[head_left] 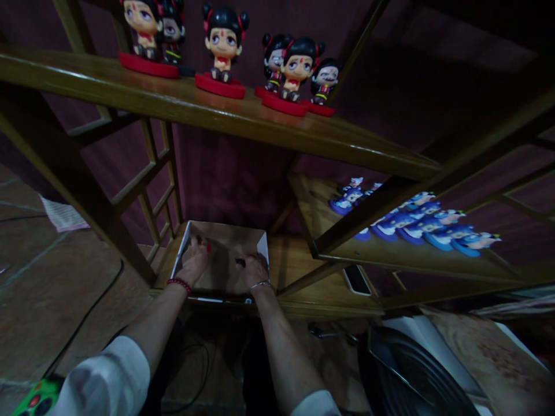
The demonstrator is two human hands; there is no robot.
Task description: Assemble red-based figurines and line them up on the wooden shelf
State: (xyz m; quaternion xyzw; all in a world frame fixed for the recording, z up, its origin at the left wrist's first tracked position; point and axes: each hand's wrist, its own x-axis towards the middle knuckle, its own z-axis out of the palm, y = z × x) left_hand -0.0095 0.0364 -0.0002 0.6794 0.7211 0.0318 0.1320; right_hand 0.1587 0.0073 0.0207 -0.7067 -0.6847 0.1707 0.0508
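Note:
A cardboard box point(229, 228) with white outer sides stands on the lowest shelf, and both my hands reach down into it. On its left side my left hand point(195, 259), with a red beaded bracelet at the wrist, has bent fingers closed by a small red piece point(208, 247). My right hand point(255, 270), wearing a silver bangle, is on the box's right side and pinches a small dark object point(240, 262). Both pieces are too small and dim to name, and my palms are hidden.
Figurines with black hair buns and red bases point(220, 86) line the upper shelf point(243, 118) above the box. Several blue-based figurines point(399, 225) stand on the right shelf. A phone point(358, 279) lies on the lower shelf. Black rounded object point(411, 370) sits below right.

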